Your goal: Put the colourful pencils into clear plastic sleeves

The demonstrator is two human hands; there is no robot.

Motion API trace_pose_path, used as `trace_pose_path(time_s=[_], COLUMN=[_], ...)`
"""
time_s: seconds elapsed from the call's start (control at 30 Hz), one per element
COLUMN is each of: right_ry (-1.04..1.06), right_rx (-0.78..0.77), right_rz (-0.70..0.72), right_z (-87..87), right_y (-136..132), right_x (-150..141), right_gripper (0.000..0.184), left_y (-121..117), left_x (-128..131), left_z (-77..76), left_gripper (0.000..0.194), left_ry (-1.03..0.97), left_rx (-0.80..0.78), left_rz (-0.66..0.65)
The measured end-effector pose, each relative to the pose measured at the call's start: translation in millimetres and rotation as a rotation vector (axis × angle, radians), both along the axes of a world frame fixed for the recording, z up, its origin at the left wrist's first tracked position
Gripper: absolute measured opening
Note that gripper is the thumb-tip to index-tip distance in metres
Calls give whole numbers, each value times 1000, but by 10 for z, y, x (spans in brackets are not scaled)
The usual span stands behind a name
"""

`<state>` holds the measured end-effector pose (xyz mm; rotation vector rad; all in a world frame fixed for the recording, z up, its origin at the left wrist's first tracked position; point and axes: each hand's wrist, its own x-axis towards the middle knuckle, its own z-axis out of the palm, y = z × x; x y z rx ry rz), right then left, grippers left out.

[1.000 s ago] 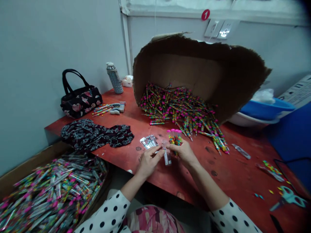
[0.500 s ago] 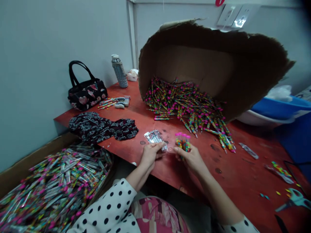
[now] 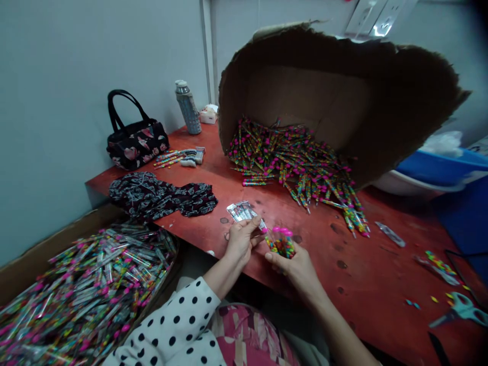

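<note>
Carton (image 3: pixel 305 91) is on its side on the red worktop (image 3: pixel 381 290), open side facing the camera. Taking that as reference:

- Right hand (image 3: pixel 301 262): in front of the carton, closed round a bunch of bead-filled tubes (image 3: pixel 282 243), pink caps up.
- Left hand (image 3: pixel 240 244): just beside it, thumb and fingers pinched on a slim clear piece (image 3: pixel 262 223) with a pink end by the bunch. Can't tell if that end touches the bunch.
- Silver packets (image 3: pixel 240 210): fanned out between carton and left hand.
- Tube pile (image 3: pixel 290 157): in the carton, spilling out the front onto the worktop.
- Left of carton: floral handbag (image 3: pixel 138 145), flask (image 3: pixel 188 111) upright, tissue box (image 3: pixel 208 115), striped knit item (image 3: pixel 194 156) next to loose tubes (image 3: pixel 168 160). Dark patterned cloth (image 3: pixel 162 195) nearer the camera.
- Lower left of carton, beside the worktop: storage box (image 3: pixel 64 231) full of wrapped tubes (image 3: pixel 102 274).
- Right of carton: blue basin (image 3: pixel 444 161) in white basin (image 3: pixel 412 184).
- Right front of carton: clear sleeve (image 3: pixel 390 234), bead packet (image 3: pixel 438 267), loose beads (image 3: pixel 413 304), scissors (image 3: pixel 459 310).
</note>
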<state>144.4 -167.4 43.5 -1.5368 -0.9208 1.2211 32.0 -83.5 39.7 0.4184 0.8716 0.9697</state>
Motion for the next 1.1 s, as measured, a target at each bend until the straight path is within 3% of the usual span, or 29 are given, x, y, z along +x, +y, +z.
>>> trace_pose_path(time_s=[0.2, 0.4, 0.53, 0.7, 0.9, 1.1], right_ry=[-8, 111, 123, -5, 158, 245], right_rx=[5, -13, -20, 49, 18, 13], right_rz=[-40, -60, -74, -90, -124, -28], right_z=[93, 15, 11, 15, -49, -91], right_y=[4, 59, 75, 51, 99, -10], right_x=[-25, -50, -74, -84, -86, -107], right_gripper=[32, 36, 35, 35, 32, 28], left_y=[-69, -125, -94, -144, -296, -224], left_x=[23, 64, 22, 29, 78, -14], left_z=[-13, -50, -74, -112, -99, -99], left_gripper=[29, 26, 23, 20, 24, 21], left_ry=[105, 111, 63, 59, -156, -185], left_rx=[149, 236, 215, 226, 124, 75], left_rz=[-35, -5, -46, -73, -185, -28])
